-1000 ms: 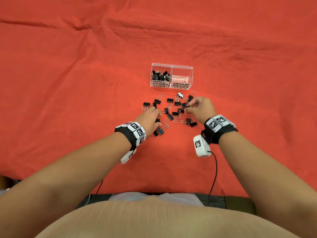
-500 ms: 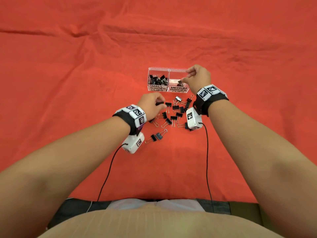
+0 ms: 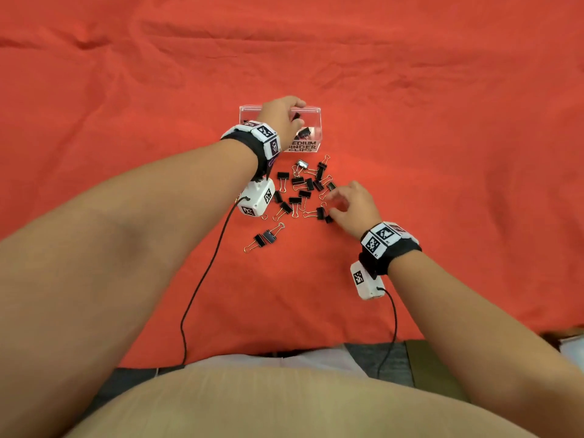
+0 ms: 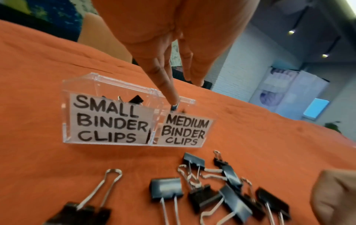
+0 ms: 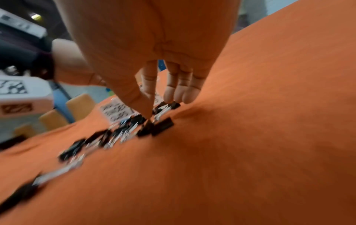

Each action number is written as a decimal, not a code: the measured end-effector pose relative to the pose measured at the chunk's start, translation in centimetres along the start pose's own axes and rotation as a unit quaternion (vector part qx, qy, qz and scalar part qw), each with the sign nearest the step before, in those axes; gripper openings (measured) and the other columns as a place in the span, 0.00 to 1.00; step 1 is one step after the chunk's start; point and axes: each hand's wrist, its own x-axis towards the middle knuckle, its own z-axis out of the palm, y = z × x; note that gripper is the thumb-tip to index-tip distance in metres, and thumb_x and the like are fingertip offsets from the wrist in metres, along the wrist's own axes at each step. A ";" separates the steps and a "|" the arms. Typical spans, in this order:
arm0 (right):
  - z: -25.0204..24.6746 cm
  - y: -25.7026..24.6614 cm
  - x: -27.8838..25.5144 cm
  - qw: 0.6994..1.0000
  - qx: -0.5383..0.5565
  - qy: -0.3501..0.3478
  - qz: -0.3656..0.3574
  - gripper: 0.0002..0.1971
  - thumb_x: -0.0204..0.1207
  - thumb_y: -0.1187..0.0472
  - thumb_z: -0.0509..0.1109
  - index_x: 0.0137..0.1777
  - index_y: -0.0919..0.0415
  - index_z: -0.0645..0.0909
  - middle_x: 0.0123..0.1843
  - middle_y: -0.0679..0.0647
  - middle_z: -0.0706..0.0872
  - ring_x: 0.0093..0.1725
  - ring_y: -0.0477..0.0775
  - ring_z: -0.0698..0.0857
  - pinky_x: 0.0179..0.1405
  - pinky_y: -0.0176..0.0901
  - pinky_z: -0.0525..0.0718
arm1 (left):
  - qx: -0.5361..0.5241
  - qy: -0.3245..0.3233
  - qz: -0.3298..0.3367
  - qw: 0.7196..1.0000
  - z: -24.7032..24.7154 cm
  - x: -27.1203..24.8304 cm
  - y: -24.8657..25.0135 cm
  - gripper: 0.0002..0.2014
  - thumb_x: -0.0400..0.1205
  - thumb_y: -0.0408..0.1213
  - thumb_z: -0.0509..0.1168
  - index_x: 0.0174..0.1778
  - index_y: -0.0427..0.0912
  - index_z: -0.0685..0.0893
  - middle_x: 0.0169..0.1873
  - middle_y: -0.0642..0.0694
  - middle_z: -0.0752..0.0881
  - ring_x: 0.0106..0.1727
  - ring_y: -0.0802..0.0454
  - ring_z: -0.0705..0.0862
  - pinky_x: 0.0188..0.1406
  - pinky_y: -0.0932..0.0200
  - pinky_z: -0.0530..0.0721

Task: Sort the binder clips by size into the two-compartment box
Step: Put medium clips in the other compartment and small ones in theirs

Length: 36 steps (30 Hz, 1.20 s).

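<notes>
Many black binder clips (image 3: pixel 300 194) with silver handles lie scattered on the orange cloth (image 3: pixel 442 153), where the right hand (image 3: pixel 354 205) reaches among them with loose, empty fingers, while farther off the left hand (image 3: pixel 281 116) pinches one clip (image 4: pixel 175 107) over the clear box's (image 4: pixel 108 91) medium compartment.

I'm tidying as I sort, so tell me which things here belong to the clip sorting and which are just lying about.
Part of the job:
- loose binder clips on the cloth
- clear two-compartment box
- clip the left hand holds over the medium side
- right hand at the pile

Just lying about:
- orange cloth
- wrist camera cables
</notes>
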 end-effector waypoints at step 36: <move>2.5 -0.3 -2.2 0.997 -0.066 0.034 -0.029 0.15 0.74 0.61 0.68 0.60 0.60 0.81 0.54 0.62 0.80 0.59 0.64 0.78 0.60 0.52 0.75 | 0.046 -0.035 0.018 0.998 4.6 -10.6 -6.6 0.07 0.82 0.36 0.63 0.54 0.43 0.82 0.53 0.46 0.81 0.61 0.45 0.77 0.64 0.52 0.75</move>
